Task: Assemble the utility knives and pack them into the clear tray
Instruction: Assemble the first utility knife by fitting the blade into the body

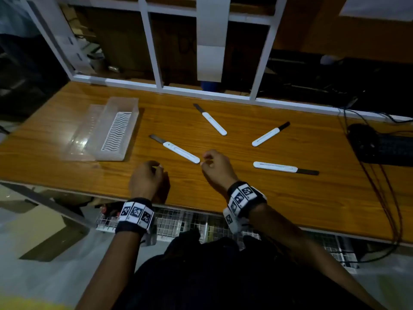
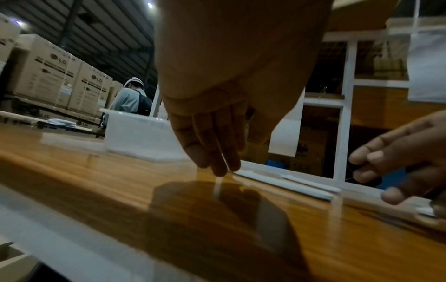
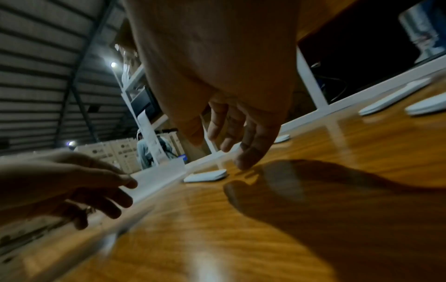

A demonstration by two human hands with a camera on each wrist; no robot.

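Several utility knives with white handles and dark blades lie spread on the wooden table (image 1: 245, 198). The nearest knife (image 1: 178, 150) points its white end at my right hand (image 1: 214, 166), which hovers just short of it, fingers loosely curled and holding nothing. That knife also shows as the white knife end (image 3: 205, 176) under the right fingertips (image 3: 243, 162). My left hand (image 1: 147, 177) hangs over the table's front, fingers relaxed and empty; its fingertips (image 2: 217, 164) are close to the wood. The clear tray (image 1: 131, 113) with a white ribbed insert stands at the left.
A clear lid (image 1: 82, 130) lies against the tray's left side. Other knives lie further back (image 1: 213, 121) and to the right (image 1: 269, 135), (image 1: 283, 167). A black keyboard (image 1: 388, 151) and cables (image 1: 380, 198) occupy the right end. A white frame (image 1: 201, 92) borders the back.
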